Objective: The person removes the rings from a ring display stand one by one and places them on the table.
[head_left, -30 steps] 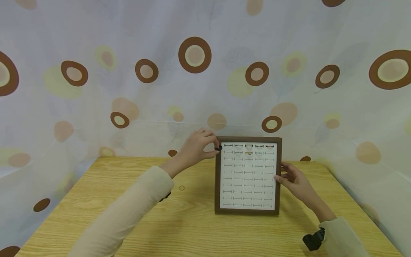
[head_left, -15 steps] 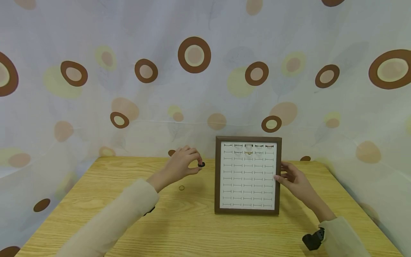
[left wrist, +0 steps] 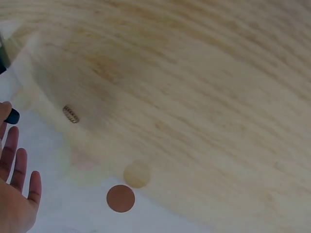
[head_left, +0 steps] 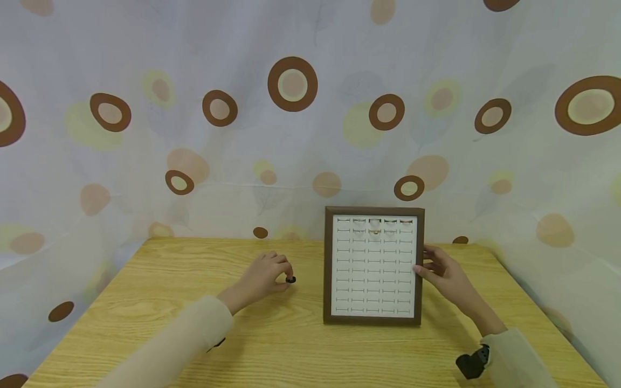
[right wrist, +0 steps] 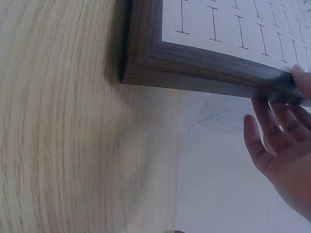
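Observation:
My left hand (head_left: 263, 276) pinches a small black ring (head_left: 290, 279) between thumb and forefinger, low over the table and left of the display. In the left wrist view a loose thin ring (left wrist: 71, 114) lies on the wood near that hand; in the head view the hand hides it. A brown-framed ring display board (head_left: 372, 269) stands upright at centre right, its white panel slotted. Several rings (head_left: 375, 232) sit in its top two rows. My right hand (head_left: 446, 277) grips the board's right edge, thumb (right wrist: 302, 80) on the front and fingers against the side.
The light wooden table (head_left: 160, 280) spreads under everything. A patterned curtain (head_left: 310, 134) hangs at the back and on both sides. A black wrist device (head_left: 473, 362) is strapped at the right sleeve.
Holding the black ring, my left hand has moved from the board's upper left corner leftward and down to near the table. The loose ring is now covered in the head view. My right hand stays put.

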Tool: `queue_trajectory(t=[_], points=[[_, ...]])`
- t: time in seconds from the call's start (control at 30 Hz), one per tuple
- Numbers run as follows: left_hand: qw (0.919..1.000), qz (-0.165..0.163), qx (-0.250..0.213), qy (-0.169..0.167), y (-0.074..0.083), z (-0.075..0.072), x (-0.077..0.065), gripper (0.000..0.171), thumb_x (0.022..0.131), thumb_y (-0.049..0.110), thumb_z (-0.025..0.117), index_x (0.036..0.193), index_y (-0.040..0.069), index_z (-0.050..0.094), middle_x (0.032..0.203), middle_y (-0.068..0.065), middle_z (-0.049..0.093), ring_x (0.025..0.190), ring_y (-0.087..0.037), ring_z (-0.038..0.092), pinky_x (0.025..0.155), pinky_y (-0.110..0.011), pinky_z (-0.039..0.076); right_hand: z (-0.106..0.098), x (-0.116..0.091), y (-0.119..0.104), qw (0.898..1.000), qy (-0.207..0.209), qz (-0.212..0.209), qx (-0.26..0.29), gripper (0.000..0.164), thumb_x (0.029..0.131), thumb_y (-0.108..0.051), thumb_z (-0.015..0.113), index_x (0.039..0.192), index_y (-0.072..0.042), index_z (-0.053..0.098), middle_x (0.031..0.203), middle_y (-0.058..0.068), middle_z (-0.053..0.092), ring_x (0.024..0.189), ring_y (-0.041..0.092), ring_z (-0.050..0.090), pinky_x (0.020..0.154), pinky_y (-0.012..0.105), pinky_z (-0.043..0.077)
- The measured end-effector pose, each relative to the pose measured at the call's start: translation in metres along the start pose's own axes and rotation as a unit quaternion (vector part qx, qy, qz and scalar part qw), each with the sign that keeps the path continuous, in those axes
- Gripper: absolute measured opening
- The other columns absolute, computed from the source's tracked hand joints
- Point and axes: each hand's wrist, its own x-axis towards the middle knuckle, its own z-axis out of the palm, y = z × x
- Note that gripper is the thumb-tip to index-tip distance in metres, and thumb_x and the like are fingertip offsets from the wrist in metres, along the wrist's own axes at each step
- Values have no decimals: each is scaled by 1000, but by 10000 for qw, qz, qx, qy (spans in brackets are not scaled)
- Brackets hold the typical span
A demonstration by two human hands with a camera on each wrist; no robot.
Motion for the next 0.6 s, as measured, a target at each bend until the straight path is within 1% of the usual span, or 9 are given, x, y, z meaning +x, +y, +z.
queue_trajectory(t=[0.13,0.2,0.33,0.47,0.6], points=[[9996,-102,57,-266,-3,10,-9,14,75,29,73,83,23,63,88,9,60,80,-12,48,71,-31,40,0,0,1,10000,-11,-23,32,56,90,-20,57,136,2,34,123,22,51,95,-5,54,77,14,46],[9991,-189,-14,-377,-3,14,-13,13,76,31,72,83,23,63,88,9,59,78,-11,46,69,-29,38,1,0,2,10000,-13,-18,40,56,90,-20,57,136,2,33,122,21,51,95,-6,53,77,14,47],[9989,-224,-19,-416,-5,20,-18,12,76,33,71,82,26,64,85,10,58,74,-8,43,66,-25,34,1,0,2,10000,-32,5,34,57,90,-20,57,137,1,32,123,21,51,95,-7,53,77,14,46],[9986,-264,-16,-451,-5,23,-20,11,76,34,71,81,27,65,85,11,59,75,-8,45,67,-26,36,0,0,3,10000,-28,-3,44,57,90,-19,56,137,2,32,123,22,51,95,-6,53,77,14,46],[9979,-329,-121,-536,-6,24,-21,9,77,33,71,81,27,66,88,11,60,77,-9,46,67,-27,34,0,1,3,10000,-12,-17,32,56,90,-18,57,137,2,32,123,22,51,95,-7,53,77,14,46]])
